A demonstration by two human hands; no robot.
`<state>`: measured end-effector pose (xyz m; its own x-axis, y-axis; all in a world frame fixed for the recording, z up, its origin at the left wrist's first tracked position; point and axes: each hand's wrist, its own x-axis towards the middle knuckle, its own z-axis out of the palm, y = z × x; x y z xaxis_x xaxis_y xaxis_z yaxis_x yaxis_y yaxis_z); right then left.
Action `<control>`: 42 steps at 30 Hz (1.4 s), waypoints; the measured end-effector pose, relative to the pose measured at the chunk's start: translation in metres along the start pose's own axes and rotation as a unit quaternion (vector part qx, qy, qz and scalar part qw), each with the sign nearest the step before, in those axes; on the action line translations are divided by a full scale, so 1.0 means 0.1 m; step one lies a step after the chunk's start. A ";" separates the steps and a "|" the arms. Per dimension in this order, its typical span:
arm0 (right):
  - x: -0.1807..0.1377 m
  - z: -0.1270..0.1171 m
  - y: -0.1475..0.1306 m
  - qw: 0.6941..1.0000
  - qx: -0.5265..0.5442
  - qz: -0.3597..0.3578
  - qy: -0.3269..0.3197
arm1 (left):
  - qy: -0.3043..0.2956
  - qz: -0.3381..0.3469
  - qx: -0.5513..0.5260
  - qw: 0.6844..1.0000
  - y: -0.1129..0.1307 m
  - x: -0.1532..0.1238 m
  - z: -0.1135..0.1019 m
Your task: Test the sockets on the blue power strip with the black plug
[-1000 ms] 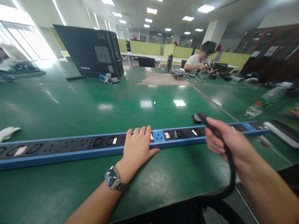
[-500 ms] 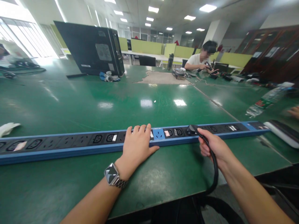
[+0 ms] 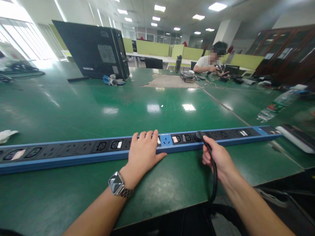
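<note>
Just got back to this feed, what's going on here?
The person's left hand lies across a long blue power strip. The right hand grips a black cable near its plug, which is down against the strip; whether fully seated, I can't tell. Across the table, a co-worker handles a dark object.

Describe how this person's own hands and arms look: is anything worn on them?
The left hand and right hand wear no gloves, and no sleeves show. The left wrist wears a watch with a dark, rounded-square face and a silver-coloured link band.
</note>
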<state>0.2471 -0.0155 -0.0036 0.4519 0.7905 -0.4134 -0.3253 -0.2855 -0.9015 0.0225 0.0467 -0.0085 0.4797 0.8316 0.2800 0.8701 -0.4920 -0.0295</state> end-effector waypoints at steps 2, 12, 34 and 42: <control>-0.01 0.02 -0.01 1.000 -0.006 0.009 -0.002 | 0.000 0.002 0.002 1.000 0.00 0.00 0.00; -0.17 -0.73 -0.93 0.991 0.036 -0.130 -0.003 | 0.007 0.004 0.000 1.000 0.00 0.00 -0.01; 0.46 -1.42 -0.78 0.997 -0.035 0.065 -0.017 | -0.003 0.000 0.000 1.000 -0.01 0.00 -0.02; 0.49 -1.38 -0.73 0.992 -0.102 0.067 0.010 | -0.004 -0.001 -0.010 1.000 -0.04 0.01 0.01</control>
<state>0.4079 -0.0303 0.0244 0.4331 0.7275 -0.5321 -0.2095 -0.4930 -0.8444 0.0199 0.0493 -0.0088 0.4796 0.8341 0.2725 0.8682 -0.4960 -0.0098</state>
